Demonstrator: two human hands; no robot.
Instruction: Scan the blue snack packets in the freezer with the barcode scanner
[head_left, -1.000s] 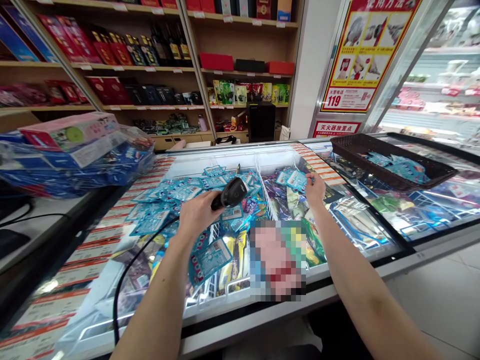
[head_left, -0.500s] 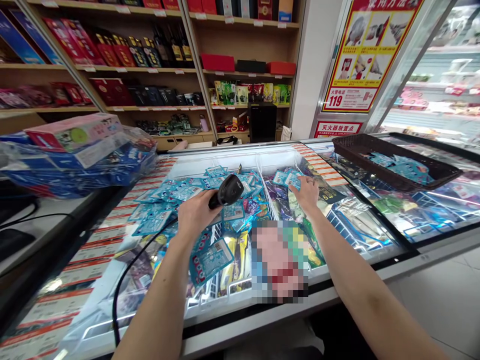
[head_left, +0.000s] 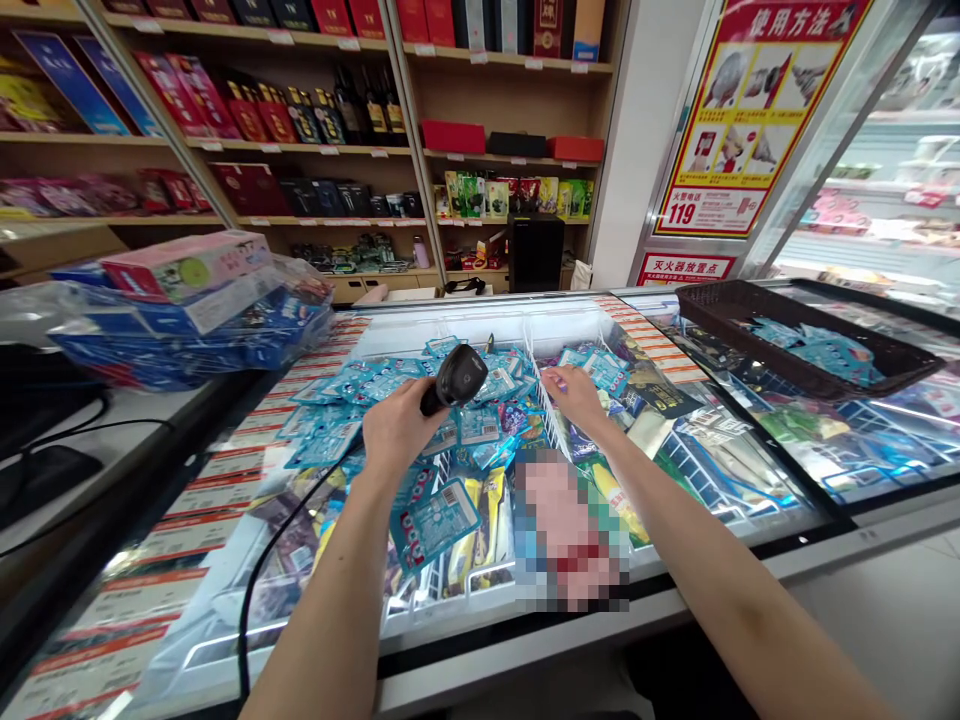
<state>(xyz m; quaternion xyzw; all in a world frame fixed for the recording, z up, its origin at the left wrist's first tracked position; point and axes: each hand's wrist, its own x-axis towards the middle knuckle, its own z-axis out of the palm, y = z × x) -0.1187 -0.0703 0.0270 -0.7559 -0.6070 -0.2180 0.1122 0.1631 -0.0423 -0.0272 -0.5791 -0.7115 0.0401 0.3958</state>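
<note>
scanner (head_left: 461, 378): one, gripped by the fingers of the left hand (head_left: 401, 425), above packets; cable (head_left: 245, 610) trailing near left.
right hand (head_left: 581, 395): at the wire divider (head_left: 553, 425), fingers bent; cannot tell whether they hold anything.
packets (head_left: 326, 440): blue, many, heaped in the freezer (head_left: 465, 677) left of the divider; a few right of it, just beside the right hand.
handling, as judged: take packets singly, flatten creases, turn each barcode (head_left: 452, 498) squarely to the scanner, keep the cable clear.
</note>
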